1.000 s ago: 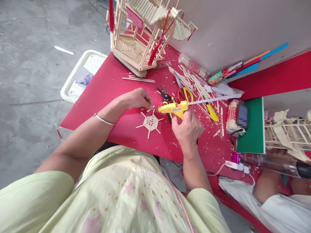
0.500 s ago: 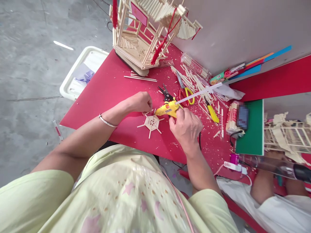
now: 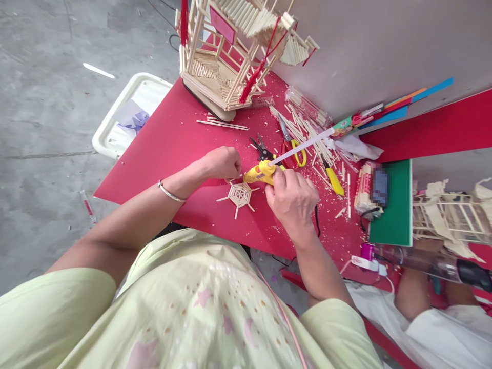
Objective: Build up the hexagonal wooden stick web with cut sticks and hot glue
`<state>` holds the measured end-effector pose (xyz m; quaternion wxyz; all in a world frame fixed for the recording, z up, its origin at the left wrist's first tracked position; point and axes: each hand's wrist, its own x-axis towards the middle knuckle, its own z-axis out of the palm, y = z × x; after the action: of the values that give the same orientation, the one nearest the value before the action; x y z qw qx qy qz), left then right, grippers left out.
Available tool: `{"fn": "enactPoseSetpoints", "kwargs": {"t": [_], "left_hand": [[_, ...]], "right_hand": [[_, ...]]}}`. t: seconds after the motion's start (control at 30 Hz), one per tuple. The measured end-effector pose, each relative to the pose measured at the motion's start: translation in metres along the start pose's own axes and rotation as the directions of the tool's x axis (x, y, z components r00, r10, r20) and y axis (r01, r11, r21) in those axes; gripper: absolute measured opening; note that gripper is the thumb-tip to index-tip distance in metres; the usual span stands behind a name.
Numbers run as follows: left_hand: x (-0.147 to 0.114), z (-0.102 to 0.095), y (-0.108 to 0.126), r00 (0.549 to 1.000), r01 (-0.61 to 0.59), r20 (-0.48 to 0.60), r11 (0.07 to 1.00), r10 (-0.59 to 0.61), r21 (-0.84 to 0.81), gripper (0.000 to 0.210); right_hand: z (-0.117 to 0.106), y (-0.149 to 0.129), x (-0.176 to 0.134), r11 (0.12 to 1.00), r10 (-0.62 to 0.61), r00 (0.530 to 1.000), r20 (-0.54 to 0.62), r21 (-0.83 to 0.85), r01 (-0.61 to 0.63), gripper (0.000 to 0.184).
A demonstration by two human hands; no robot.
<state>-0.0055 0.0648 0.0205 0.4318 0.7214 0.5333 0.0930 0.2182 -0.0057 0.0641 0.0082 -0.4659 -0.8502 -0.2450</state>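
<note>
My right hand (image 3: 294, 200) is wrapped round the handle of a yellow hot glue gun (image 3: 261, 172), with a long translucent glue stick (image 3: 303, 145) jutting from its back. The gun's nozzle is close to the top spoke of a small hexagonal web of wooden sticks (image 3: 239, 195) lying flat on the red table (image 3: 169, 154). Closed at the web's upper left edge, my left hand (image 3: 225, 163) has its fingertips turned away; whether they pinch a stick is hidden. Black-jawed pliers (image 3: 262, 149) lie just behind the gun.
A stick-built pavilion (image 3: 223, 77) with red tassels stands at the back. Scissors (image 3: 298, 152), a yellow utility knife (image 3: 334, 180) and scattered sticks (image 3: 307, 128) lie to the right. A white bin (image 3: 102, 138) is beyond the left edge. Another person's legs (image 3: 415, 294) are at right.
The glue gun has shifted slightly left and tilted, its nozzle still near the top spoke. My left hand and the stick web stay almost in place.
</note>
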Motion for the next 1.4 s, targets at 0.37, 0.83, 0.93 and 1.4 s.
{"fn": "enactPoseSetpoints", "kwargs": {"t": [0.37,0.83,0.93,1.4], "left_hand": [[-0.001,0.000,0.001,1.000,0.014,-0.014,0.999,-0.013,0.029,0.011],[-0.001,0.004,0.002,0.997,0.024,0.076,0.999,-0.021,-0.045,0.012],[0.001,0.006,0.001,0.996,0.006,0.088,0.999,-0.002,-0.053,0.012],[0.006,0.009,0.004,0.992,0.016,0.124,1.000,-0.015,-0.007,0.020]], "right_hand": [[-0.007,0.001,0.009,0.999,-0.033,0.999,0.034,0.028,0.032,0.026],[0.062,0.054,-0.114,0.678,0.631,0.730,0.262,0.272,-0.683,0.045],[0.056,0.037,-0.124,0.684,0.700,0.711,0.061,0.226,-0.693,0.048],[0.046,-0.070,-0.080,0.751,0.195,0.977,0.082,0.628,-0.203,0.040]]}}
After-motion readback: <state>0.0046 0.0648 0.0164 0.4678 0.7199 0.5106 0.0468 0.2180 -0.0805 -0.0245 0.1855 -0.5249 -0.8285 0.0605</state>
